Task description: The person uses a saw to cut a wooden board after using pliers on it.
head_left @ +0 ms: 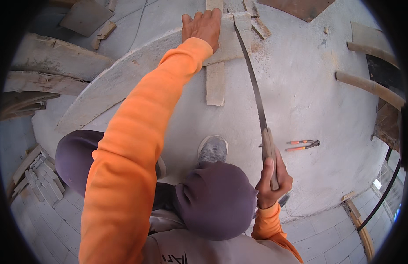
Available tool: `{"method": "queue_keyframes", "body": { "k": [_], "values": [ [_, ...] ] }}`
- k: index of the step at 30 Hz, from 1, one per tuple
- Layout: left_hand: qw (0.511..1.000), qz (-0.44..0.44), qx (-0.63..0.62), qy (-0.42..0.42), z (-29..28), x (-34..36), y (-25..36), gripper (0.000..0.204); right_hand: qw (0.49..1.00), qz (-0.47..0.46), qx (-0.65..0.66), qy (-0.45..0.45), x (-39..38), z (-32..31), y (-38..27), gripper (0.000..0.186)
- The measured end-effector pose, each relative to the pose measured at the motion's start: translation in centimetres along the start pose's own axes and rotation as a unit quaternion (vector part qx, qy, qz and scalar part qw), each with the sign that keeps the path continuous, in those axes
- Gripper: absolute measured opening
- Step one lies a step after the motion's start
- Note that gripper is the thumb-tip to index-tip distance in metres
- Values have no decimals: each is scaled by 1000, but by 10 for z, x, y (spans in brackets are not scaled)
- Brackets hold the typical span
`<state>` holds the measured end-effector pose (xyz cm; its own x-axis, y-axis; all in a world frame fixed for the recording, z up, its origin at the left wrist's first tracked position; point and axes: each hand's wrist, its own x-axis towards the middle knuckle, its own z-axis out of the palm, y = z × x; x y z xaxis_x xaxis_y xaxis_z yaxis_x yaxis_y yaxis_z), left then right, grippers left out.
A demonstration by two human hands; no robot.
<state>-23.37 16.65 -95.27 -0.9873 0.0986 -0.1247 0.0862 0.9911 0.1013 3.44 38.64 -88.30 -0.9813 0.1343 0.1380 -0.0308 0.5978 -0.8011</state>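
Note:
A curved, pale-dusted board lies across the floor at the far left and middle. My left hand presses down on it near its right end, the fingers bent over the far edge. Lower right, my right hand is closed round the wooden handle of a handsaw. The saw's long toothed blade runs away from me, and its far tip meets the far edge of the board, right of my left hand. Under the board lies a straight wooden strip, its near end sticking out toward me.
Orange-handled pincers lie on the grey floor at right. Curved timbers are heaped at the left, with small wood pieces stacked below. More curved pieces jut in from the right. My shoe stands near the strip.

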Motion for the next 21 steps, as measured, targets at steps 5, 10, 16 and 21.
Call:
{"method": "queue_keyframes", "body": {
  "k": [5, 10, 16, 21],
  "values": [
    [999, 8, 20, 34, 1, -4, 14, 54, 999, 34, 14, 16, 44, 22, -11, 32],
    [999, 17, 11, 46, 7, -7, 17, 54, 997, 47, 59, 19, 77, 38, -14, 30],
    [999, 2, 20, 45, 6, -6, 10, 54, 1000, 24, -3, 11, 1, -8, -6, 29],
    [999, 15, 23, 31, 3, -7, 20, 56, 992, 69, 100, 27, 81, 37, -10, 27]
  ]
}}
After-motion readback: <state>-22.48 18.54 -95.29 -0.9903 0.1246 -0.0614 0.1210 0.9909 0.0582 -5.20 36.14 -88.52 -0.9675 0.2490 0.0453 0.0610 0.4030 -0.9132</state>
